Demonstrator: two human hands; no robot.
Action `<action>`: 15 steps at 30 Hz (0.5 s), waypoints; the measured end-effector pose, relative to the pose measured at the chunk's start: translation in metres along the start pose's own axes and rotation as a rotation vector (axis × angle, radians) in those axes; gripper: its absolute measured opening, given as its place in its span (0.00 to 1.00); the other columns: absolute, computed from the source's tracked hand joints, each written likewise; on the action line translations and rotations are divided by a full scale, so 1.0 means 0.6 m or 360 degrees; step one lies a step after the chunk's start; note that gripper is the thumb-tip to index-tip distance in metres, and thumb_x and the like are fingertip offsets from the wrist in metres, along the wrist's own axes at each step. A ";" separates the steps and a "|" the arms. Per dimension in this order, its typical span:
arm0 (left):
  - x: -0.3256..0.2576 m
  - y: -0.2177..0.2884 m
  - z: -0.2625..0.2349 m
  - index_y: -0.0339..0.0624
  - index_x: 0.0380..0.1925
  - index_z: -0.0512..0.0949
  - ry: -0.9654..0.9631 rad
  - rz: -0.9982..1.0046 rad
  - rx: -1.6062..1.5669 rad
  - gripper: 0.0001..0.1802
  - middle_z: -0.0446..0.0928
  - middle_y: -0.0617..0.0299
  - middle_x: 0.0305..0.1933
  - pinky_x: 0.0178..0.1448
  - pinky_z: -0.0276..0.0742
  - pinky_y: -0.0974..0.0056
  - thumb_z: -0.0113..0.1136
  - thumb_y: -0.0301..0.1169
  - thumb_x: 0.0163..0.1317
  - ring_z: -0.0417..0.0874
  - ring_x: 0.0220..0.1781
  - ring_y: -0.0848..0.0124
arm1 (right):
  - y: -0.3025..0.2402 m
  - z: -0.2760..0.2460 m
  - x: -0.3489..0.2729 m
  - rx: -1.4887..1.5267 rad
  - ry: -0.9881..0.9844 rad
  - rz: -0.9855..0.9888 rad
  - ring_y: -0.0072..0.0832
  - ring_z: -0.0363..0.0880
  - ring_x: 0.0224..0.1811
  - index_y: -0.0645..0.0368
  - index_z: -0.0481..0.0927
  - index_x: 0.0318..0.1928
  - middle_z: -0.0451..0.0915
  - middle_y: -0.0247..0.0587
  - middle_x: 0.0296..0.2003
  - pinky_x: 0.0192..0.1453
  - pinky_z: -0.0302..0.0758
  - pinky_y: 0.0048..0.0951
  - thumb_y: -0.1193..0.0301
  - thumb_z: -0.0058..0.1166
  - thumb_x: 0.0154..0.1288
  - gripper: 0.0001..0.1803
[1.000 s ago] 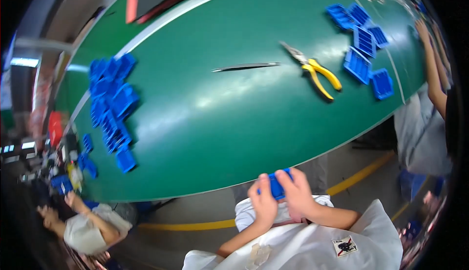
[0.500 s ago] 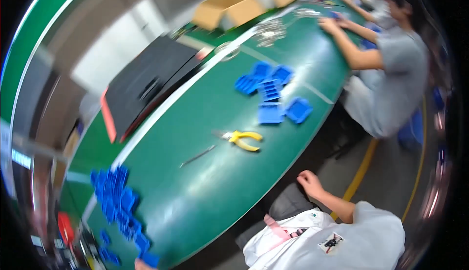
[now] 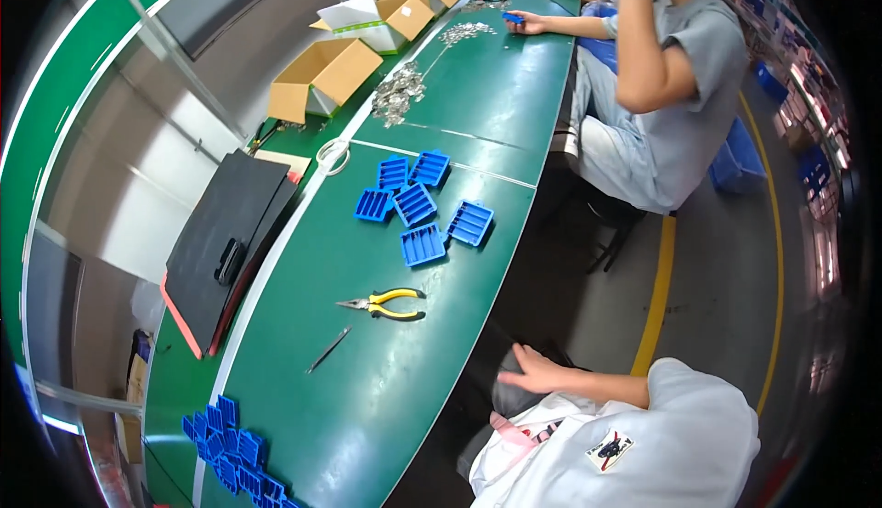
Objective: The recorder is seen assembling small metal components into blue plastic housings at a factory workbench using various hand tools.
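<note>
My right hand (image 3: pixel 537 370) hovers over my dark-clothed lap beside the table edge, fingers apart and holding nothing. My left hand is out of view. On the green table (image 3: pixel 367 416), a pair of needle-nose pliers (image 3: pixel 384 304) with yellow and black handles lies closest to my right hand. Tweezers (image 3: pixel 328 350) of dark metal rest to the left of the pliers. Beyond them sits a group of blue slotted trays (image 3: pixel 424 245). A heap of similar blue trays (image 3: pixel 241 453) fills the table's near left side.
A co-worker in grey (image 3: pixel 666 131) sits at the far right with a blue piece in one hand. Metal parts (image 3: pixel 400 95) are piled farther along, near open cardboard boxes (image 3: pixel 326 72). A black folder-like case (image 3: pixel 225 242) lies along the back edge. A white ring (image 3: pixel 333 156) lies nearby.
My view has swung, shifting the table contents left. My left hand, earlier at a blue tray at the bottom edge, has left view. My right hand's fingers have spread. The co-worker has raised an arm.
</note>
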State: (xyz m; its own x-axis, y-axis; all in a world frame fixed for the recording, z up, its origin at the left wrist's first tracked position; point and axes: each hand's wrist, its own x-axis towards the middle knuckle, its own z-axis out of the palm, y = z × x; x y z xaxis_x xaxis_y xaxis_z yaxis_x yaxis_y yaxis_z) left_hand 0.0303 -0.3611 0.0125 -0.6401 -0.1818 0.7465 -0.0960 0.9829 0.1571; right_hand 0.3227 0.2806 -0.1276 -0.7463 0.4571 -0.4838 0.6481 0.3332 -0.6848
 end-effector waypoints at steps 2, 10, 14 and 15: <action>0.019 0.131 -0.061 0.31 0.48 0.74 -0.0078 0.0058 -0.0161 0.25 0.76 0.42 0.48 0.51 0.76 0.56 0.64 0.40 0.58 0.79 0.47 0.51 | -0.099 -0.065 -0.050 -0.0348 0.0017 -0.0541 0.46 0.69 0.60 0.66 0.71 0.56 0.69 0.58 0.56 0.61 0.68 0.37 0.48 0.52 0.61 0.34; -0.006 0.471 -0.069 0.32 0.46 0.76 -0.1104 0.0169 -0.1426 0.12 0.79 0.58 0.43 0.46 0.75 0.70 0.52 0.24 0.64 0.78 0.42 0.71 | -0.336 -0.135 0.090 -0.0197 0.0890 -0.1509 0.42 0.68 0.55 0.62 0.73 0.46 0.72 0.46 0.49 0.53 0.71 0.39 0.64 0.63 0.52 0.23; -0.063 0.685 -0.071 0.34 0.38 0.79 -0.1479 0.0864 -0.1548 0.09 0.80 0.53 0.36 0.39 0.77 0.66 0.57 0.20 0.55 0.81 0.37 0.67 | -0.333 -0.115 0.182 -0.0869 0.0795 -0.1148 0.43 0.65 0.56 0.61 0.72 0.49 0.72 0.48 0.47 0.52 0.67 0.42 0.57 0.61 0.54 0.28; -0.074 0.689 -0.085 0.34 0.37 0.79 -0.1573 0.0851 -0.1626 0.09 0.80 0.53 0.36 0.38 0.78 0.65 0.58 0.21 0.55 0.82 0.38 0.66 | -0.354 -0.091 0.189 -0.1011 0.0890 -0.1212 0.41 0.68 0.51 0.59 0.73 0.46 0.72 0.48 0.45 0.49 0.67 0.38 0.56 0.60 0.55 0.25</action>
State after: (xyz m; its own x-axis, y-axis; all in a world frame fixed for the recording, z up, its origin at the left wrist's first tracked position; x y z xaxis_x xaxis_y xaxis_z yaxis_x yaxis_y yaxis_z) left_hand 0.0579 0.0516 0.0772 -0.7059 0.6783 0.2043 0.5933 0.4085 0.6936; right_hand 0.1085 0.3067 -0.0071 -0.9096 0.2080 0.3596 0.1341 0.9663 -0.2196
